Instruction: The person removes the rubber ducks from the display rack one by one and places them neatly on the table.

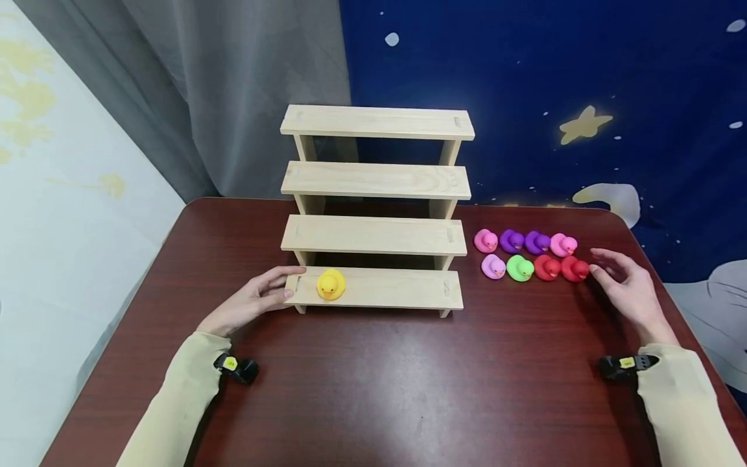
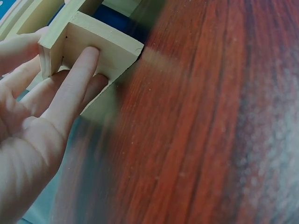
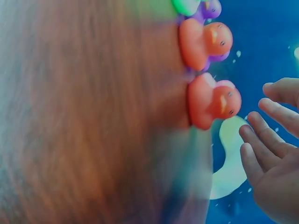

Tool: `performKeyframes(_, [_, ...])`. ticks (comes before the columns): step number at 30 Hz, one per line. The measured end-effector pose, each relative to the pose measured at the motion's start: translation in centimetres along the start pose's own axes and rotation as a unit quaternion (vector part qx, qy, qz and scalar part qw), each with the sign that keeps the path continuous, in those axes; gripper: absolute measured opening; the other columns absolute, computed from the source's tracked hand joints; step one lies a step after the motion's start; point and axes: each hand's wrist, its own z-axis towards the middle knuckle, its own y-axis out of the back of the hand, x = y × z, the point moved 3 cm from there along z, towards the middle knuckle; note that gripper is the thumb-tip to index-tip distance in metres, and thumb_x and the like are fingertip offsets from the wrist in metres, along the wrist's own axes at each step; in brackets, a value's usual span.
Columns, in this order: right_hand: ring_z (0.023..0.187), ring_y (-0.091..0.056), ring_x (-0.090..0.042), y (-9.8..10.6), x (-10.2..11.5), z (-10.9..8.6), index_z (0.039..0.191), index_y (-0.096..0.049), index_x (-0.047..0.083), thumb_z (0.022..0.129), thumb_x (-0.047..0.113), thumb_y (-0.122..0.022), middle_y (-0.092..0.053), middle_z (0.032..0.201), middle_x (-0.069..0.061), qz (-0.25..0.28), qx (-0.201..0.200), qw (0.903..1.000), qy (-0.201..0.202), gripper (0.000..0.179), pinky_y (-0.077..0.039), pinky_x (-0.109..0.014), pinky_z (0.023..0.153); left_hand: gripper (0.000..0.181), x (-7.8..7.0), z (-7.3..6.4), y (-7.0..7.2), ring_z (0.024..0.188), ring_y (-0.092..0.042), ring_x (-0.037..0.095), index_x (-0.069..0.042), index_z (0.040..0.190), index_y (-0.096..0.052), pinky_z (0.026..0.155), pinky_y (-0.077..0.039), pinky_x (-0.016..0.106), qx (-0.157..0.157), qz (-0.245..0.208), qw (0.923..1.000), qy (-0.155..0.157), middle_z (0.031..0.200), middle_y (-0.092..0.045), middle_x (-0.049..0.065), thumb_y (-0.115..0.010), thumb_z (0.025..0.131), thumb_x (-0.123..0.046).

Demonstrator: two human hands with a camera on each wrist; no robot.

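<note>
My left hand [image 1: 253, 298] grips the left end of the bottom step of a pale wooden four-step shelf [image 1: 373, 233]. In the left wrist view, fingertips [image 2: 92, 52] lie against the side of its support under the step. A yellow rubber duck [image 1: 331, 284] sits near the left end of that bottom step. On the right, my right hand [image 1: 633, 292] has its fingers spread just beside the end red rubber duck [image 1: 574, 269], holding nothing. In the right wrist view, a gap shows between the fingers and that duck. A second red duck [image 1: 546, 267] stands next to it.
Also in the two rows right of the shelf are a green duck [image 1: 519, 268], a lilac duck [image 1: 493, 266], two pink ducks and two purple ducks, one purple duck [image 1: 511, 241] at the back. Behind the brown table [image 1: 385, 389] hang a grey curtain [image 1: 251, 97] and a blue starry cloth [image 1: 513, 78].
</note>
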Motion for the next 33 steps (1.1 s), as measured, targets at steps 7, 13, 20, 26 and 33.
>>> performKeyframes(7, [0.103,-0.05,0.005,-0.6,2.1,-0.1,0.134,-0.058,0.01,0.097,0.021,-0.06,-0.057,0.127,0.001,0.025,-0.022,0.9986,0.041,0.039,-0.037,-0.005,0.085,0.053,-0.1,0.0,-0.1,0.113,-0.057,0.025,-0.008,0.147,-0.037,0.091,-0.05,0.036,-0.008,-0.001,0.9999,0.012,0.139,-0.045,0.02,-0.057,0.098,-0.009])
performKeyframes(13, [0.098,-0.053,0.001,-1.9,5.3,0.1,0.126,-0.058,-0.005,0.093,0.003,-0.062,-0.057,0.116,0.014,0.065,-0.013,0.9946,0.08,0.034,-0.039,-0.007,0.083,0.053,-0.1,0.0,-0.2,0.113,-0.057,0.026,-0.007,0.147,-0.037,0.091,-0.049,0.038,-0.007,-0.015,0.9998,0.009,0.14,-0.043,0.021,-0.057,0.098,-0.008])
performKeyframes(20, [0.1,-0.056,0.001,-3.5,8.0,0.3,0.127,-0.059,-0.002,0.094,0.004,-0.062,-0.054,0.116,0.014,0.08,0.019,0.9919,0.097,0.034,-0.041,-0.006,0.082,0.052,0.2,-0.1,0.0,0.115,-0.057,0.026,-0.005,0.146,-0.037,0.092,-0.048,0.04,-0.007,-0.034,0.9994,0.006,0.139,-0.044,0.021,-0.057,0.098,-0.006])
performKeyframes(26, [0.1,-0.057,0.0,-4.9,11.1,0.4,0.125,-0.059,-0.004,0.092,-0.002,-0.061,-0.057,0.119,0.002,0.113,0.044,0.9825,0.141,0.034,-0.043,-0.009,0.084,0.052,0.5,-0.2,0.2,0.111,-0.058,0.025,-0.006,0.146,-0.038,0.09,-0.05,0.039,-0.008,-0.016,0.9998,0.001,0.137,-0.045,0.019,-0.057,0.098,-0.006])
performKeyframes(33, [0.096,-0.058,-0.003,-5.8,17.0,-0.8,0.118,-0.058,-0.013,0.088,-0.014,-0.059,-0.06,0.111,-0.018,0.142,0.053,0.9692,0.194,0.03,-0.044,-0.012,0.084,0.052,0.2,0.1,0.0,0.112,-0.058,0.026,-0.006,0.146,-0.038,0.09,-0.05,0.039,-0.009,-0.018,0.9998,0.005,0.14,-0.042,0.019,-0.058,0.097,-0.007])
